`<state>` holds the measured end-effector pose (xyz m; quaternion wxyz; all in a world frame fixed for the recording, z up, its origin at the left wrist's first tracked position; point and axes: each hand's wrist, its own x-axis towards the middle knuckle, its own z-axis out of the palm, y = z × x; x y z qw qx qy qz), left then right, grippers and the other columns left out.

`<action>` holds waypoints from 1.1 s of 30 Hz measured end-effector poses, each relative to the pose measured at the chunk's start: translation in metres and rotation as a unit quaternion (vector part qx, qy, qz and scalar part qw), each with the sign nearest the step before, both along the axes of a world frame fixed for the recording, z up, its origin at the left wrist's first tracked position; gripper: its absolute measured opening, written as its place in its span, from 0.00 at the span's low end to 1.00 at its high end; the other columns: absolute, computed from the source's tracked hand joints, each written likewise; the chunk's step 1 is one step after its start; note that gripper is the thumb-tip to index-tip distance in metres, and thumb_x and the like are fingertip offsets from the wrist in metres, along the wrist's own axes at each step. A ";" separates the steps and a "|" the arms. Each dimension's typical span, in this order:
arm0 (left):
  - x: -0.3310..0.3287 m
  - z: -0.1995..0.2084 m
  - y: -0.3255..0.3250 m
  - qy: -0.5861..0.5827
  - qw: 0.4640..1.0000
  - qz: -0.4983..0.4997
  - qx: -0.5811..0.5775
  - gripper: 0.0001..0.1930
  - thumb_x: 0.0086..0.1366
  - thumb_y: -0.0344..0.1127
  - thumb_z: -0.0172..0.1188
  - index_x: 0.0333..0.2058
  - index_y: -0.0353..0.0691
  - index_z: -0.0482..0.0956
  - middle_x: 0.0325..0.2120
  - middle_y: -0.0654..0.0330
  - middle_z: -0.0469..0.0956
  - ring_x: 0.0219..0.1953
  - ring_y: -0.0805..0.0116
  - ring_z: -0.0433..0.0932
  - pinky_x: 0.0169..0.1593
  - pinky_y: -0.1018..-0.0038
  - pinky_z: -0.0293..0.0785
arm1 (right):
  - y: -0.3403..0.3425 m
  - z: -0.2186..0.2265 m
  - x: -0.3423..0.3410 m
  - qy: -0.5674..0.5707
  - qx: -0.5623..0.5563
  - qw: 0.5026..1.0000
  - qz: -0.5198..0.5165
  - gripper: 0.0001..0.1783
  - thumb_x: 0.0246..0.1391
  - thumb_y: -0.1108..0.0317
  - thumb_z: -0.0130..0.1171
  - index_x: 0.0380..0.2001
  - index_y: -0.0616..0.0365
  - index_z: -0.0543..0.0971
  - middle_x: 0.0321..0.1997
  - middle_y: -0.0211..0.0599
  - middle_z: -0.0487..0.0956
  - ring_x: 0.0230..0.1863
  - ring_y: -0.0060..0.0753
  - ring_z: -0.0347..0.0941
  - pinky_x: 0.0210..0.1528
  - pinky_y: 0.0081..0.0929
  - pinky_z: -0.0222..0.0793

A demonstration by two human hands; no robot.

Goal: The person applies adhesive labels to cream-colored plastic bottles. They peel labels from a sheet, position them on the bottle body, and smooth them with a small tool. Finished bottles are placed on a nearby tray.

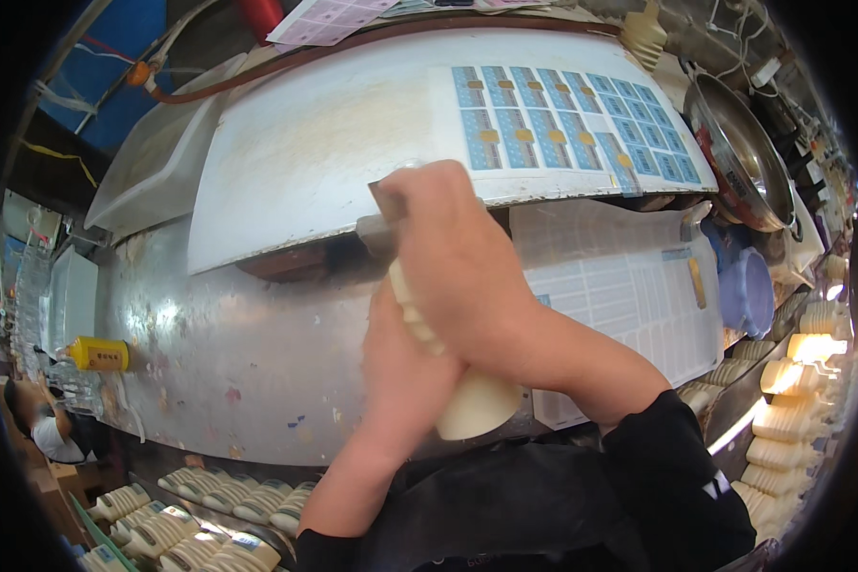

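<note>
Curled bare right hand point(459, 257), its exact hold unclear, crossed over a left hand point(405, 362) wrapped around a tilted cream ribbed plastic bottle point(480, 408) above the flat grey metal surface point(224, 367)'s near side, seemingly light, slightly squeezable, best gripped at its ribs.

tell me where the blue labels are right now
In the head view, the blue labels lie at the right end of the white board, beyond the right hand and left of the metal pan.
</note>
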<state>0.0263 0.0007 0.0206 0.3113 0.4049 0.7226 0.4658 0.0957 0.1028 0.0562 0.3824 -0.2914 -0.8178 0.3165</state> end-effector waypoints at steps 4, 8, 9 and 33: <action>-0.006 0.002 -0.004 -0.054 0.998 -0.015 -0.017 0.45 0.53 0.43 0.76 0.66 0.39 0.65 0.60 0.45 0.72 0.62 0.46 0.74 0.62 0.55 0.71 | 0.014 0.006 0.011 -0.131 0.063 0.988 -0.051 0.15 0.64 0.71 0.48 0.53 0.61 0.68 0.50 0.54 0.70 0.48 0.62 0.72 0.52 0.49 0.71; -0.001 -0.006 -0.005 -0.016 1.000 0.006 0.002 0.44 0.53 0.44 0.76 0.66 0.40 0.65 0.59 0.45 0.73 0.61 0.45 0.74 0.62 0.56 0.71 | 0.015 0.004 0.011 -0.058 0.050 0.996 -0.054 0.16 0.61 0.76 0.49 0.52 0.59 0.71 0.48 0.52 0.72 0.49 0.59 0.72 0.53 0.47 0.70; 0.002 -0.004 -0.005 0.002 1.000 0.012 0.002 0.44 0.53 0.44 0.76 0.66 0.40 0.66 0.58 0.45 0.73 0.61 0.45 0.74 0.61 0.56 0.71 | 0.007 0.005 0.007 -0.060 0.049 0.997 -0.028 0.16 0.61 0.76 0.49 0.52 0.59 0.71 0.48 0.51 0.72 0.49 0.57 0.72 0.54 0.45 0.70; -0.018 -0.019 0.013 -0.088 0.995 0.035 0.032 0.27 0.70 0.46 0.63 0.58 0.33 0.68 0.50 0.47 0.79 0.51 0.56 0.80 0.54 0.64 0.76 | 0.035 -0.032 0.039 0.001 0.016 0.999 -0.034 0.17 0.62 0.77 0.53 0.54 0.61 0.71 0.52 0.46 0.73 0.51 0.48 0.73 0.57 0.36 0.69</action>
